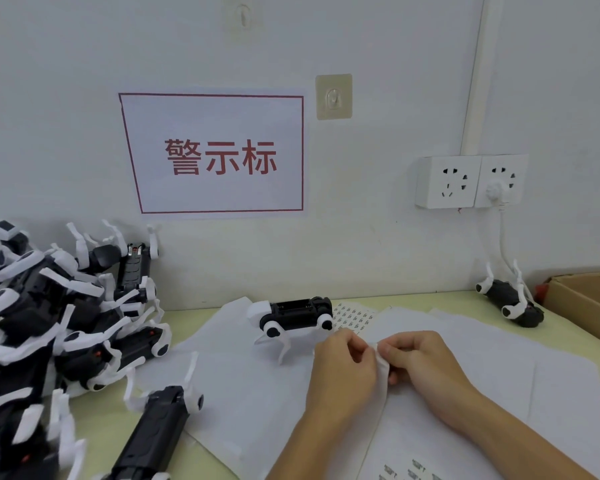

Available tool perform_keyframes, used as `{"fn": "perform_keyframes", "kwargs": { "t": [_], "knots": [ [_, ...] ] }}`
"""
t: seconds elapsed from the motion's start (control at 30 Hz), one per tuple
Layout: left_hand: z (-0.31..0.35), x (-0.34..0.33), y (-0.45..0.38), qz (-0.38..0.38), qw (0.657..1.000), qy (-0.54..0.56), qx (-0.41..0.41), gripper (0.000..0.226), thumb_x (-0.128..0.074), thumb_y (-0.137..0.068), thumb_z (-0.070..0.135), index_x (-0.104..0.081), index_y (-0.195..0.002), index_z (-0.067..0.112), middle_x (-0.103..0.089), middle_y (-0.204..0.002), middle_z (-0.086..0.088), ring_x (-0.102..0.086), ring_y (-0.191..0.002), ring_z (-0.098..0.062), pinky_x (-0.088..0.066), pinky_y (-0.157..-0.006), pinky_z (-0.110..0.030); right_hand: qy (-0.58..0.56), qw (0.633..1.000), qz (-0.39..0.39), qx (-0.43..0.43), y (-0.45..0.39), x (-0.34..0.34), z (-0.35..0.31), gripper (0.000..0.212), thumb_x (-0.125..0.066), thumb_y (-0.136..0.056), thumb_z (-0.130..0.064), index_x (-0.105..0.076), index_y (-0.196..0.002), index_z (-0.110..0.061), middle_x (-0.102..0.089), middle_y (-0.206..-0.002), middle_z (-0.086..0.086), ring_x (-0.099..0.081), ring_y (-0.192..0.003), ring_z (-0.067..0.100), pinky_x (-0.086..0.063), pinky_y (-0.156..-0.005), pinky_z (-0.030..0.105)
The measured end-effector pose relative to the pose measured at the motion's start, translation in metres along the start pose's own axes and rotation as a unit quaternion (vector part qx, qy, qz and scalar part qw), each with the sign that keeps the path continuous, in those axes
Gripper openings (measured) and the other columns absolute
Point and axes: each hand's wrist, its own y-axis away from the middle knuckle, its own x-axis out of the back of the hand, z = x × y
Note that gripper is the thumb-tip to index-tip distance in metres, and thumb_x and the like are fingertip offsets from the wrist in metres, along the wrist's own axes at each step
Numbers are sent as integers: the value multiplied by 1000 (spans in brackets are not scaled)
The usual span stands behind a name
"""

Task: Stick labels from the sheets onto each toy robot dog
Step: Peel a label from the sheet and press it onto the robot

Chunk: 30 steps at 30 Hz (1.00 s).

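— Both hands meet at the middle of the table (222, 315): our left hand (343, 370) and our right hand (418, 362) each have the fingers curled, and together they pinch the raised edge of a white sheet (381, 379). The grip is pressed together on the paper; if a label is already lifted, we cannot tell.

— So how far are we?

— We judge it is early. Just behind the hands one toy dog (293, 315) stands upright on the papers, and no label shows on it. Beside it lies a label sheet (352, 318) with many small printed labels.

— And the others?

— A big pile of dogs (49, 323) waits at the left, one more dog (156, 434) lies near us, and a single dog (510, 299) lies apart at the right, next to a cardboard box (586, 306). Whether that one is finished, we cannot see.
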Motion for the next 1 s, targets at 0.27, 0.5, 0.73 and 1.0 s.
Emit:
{"fn": "perform_keyframes", "kwargs": {
  "t": [0.27, 0.5, 0.73, 1.0],
  "knots": [
    [-1, -2, -1, 17, 1000, -25, 3, 17, -64, -81, 27, -56, -68, 20, -59, -69, 7, -51, -61, -4, -40, -56, -19, 13, 1000, 7, 10, 1, -1, -2, 22, -63, -94, -5, -76, -75, -3, -65, -67, 14, -57, -53, 18, -49, -58, 26],
    [0, -3, -1, 22, 998, -55, 0, 19, -65, -79, 29, -52, -67, 21, -58, -67, 8, -51, -62, -12, -42, -58, -28, 44, 998, -1, 37, 2, -3, -2, 23, -64, -94, -10, -77, -75, -8, -74, -74, 18, -62, -59, 20, -52, -65, 30],
    [-2, 0, -5, 8, 999, -43, 0, 14, -62, -85, 20, -57, -72, 19, -59, -69, 7, -51, -60, -3, -39, -56, -16, 39, 999, 11, 23, -1, -1, 0, 23, -63, -94, -7, -76, -76, -6, -69, -65, 8, -60, -55, 16, -49, -62, 27],
    [1, 17, -8, -18, 999, 30, 13, 21, -66, -87, 6, -80, -86, 21, -75, -82, 10, -66, -73, -2, -49, -66, -12, 38, 999, 5, 16, -4, 0, 3, 27, -58, -97, -6, -74, -75, -7, -67, -62, 6, -55, -53, 12, -46, -60, 24]
  ]
}}
